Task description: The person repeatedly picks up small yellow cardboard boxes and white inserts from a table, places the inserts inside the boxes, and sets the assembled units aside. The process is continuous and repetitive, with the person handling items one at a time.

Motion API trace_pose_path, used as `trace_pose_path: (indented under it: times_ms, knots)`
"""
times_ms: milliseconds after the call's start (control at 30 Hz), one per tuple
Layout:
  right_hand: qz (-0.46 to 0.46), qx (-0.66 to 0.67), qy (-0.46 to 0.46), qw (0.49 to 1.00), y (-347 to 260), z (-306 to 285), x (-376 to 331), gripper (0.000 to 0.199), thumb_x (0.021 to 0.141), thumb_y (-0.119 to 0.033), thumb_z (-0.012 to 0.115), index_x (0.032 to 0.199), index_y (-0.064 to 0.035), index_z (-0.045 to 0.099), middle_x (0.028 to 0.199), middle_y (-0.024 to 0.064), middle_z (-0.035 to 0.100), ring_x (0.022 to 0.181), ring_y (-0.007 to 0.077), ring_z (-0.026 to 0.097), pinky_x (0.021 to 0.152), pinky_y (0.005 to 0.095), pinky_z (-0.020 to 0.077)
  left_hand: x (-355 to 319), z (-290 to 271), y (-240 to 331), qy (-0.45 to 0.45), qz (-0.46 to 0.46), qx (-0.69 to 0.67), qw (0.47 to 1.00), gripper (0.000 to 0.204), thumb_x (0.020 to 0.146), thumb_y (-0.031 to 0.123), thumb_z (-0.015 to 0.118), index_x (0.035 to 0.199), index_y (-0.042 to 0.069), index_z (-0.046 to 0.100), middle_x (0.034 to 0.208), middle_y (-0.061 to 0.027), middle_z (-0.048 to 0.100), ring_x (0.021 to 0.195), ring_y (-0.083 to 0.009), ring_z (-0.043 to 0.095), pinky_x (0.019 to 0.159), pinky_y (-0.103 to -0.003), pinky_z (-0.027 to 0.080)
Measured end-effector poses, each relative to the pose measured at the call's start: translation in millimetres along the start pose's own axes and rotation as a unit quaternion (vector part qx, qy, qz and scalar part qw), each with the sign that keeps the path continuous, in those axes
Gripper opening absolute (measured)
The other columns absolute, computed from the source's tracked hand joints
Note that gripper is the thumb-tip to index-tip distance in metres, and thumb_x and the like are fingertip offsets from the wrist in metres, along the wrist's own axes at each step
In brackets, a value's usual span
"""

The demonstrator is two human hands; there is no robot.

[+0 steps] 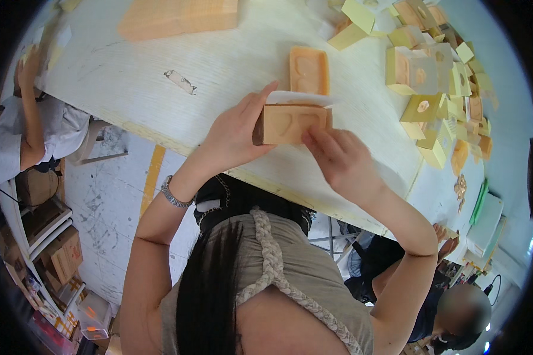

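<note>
At the far left I count one co-worker's hand (28, 70) at the tabletop (124, 83), and below it one pale stool (95, 145). Next comes one tan block (180, 21) by the upper edge, then one torn patch of paper (179, 81). In the middle I have one box (258, 135), brown on its left side, with one white flap (299, 99) raised along its far edge and one tan tray (293, 123) inside, showing two recesses. Just beyond the flap lies one loose tray (309, 70). Over on the right, yellow boxes (435, 152) are heaped so thickly that I make it more than ten, no firmer, with one small cluster of tan pieces (459, 188) near them.

The left hand (237, 127), one watch (176, 192) on its wrist, clasps the box from the left: fingers up along the far side, thumb low at the near edge, forearm slanting in from lower left. The right hand (340, 157) comes from lower right, elbow bent outward, its fingers curled and the tips at the tray's right end; whether they pinch it or only press, I cannot tell. I see the box held in front of the torso, close to the tabletop's near edge.
</note>
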State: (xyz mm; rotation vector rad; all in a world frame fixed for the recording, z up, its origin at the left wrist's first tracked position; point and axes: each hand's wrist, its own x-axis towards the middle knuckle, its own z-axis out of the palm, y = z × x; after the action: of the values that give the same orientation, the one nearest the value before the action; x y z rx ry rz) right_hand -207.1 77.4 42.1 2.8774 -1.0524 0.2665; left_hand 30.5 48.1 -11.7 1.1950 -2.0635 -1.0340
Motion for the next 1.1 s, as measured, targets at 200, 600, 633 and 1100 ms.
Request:
trace_pose_path:
  times_ms: [200,600,633,1100]
  knots:
    - [0.025,-0.014,-0.014,0.999,2.8,-6.6,2.2,0.031,0.074,-0.016,0.070,0.102,-0.0037,0.069,0.107,0.0081,0.062,0.096,0.0211,0.057,0.088,0.0394,0.0440,0.9,0.9,2.3,-0.013,-0.005,0.014,1.000,0.084,0.066,0.012,0.082,0.138,0.005,0.038,0.146,-0.0121,0.044,0.119,-0.0353,0.053,0.094,-0.040,0.050]
    - [0.133,-0.049,-0.011,0.990,-6.3,8.9,1.9,0.039,0.076,-0.026,0.071,0.111,-0.0087,0.066,0.121,0.0076,0.061,0.116,0.0227,0.049,0.098,0.0447,0.0331,-3.4,7.7,-2.1,0.003,0.010,0.030,1.000,0.086,0.068,0.014,0.081,0.140,0.004,0.036,0.146,-0.0127,0.043,0.114,-0.0360,0.056,0.091,-0.040,0.051]
    - [0.131,-0.099,-0.016,0.986,-10.0,13.1,2.1,0.037,0.078,-0.025,0.069,0.111,-0.0085,0.065,0.121,0.0076,0.060,0.115,0.0228,0.049,0.098,0.0447,0.0332,-2.9,8.1,-1.5,-0.001,0.001,0.031,1.000,0.085,0.068,0.014,0.081,0.140,0.003,0.035,0.147,-0.0128,0.042,0.115,-0.0361,0.056,0.091,-0.040,0.051]
    - [0.090,0.113,0.039,0.989,-28.6,14.2,38.9,0.048,0.072,-0.021,0.070,0.114,0.0000,0.064,0.123,0.0108,0.058,0.109,0.0239,0.055,0.088,0.0342,0.0479,-0.9,11.4,-3.3,0.040,0.062,0.068,0.995,0.107,0.066,0.010,0.080,0.152,0.002,0.018,0.122,-0.0199,0.054,0.109,-0.0377,0.056,0.089,-0.042,0.050]
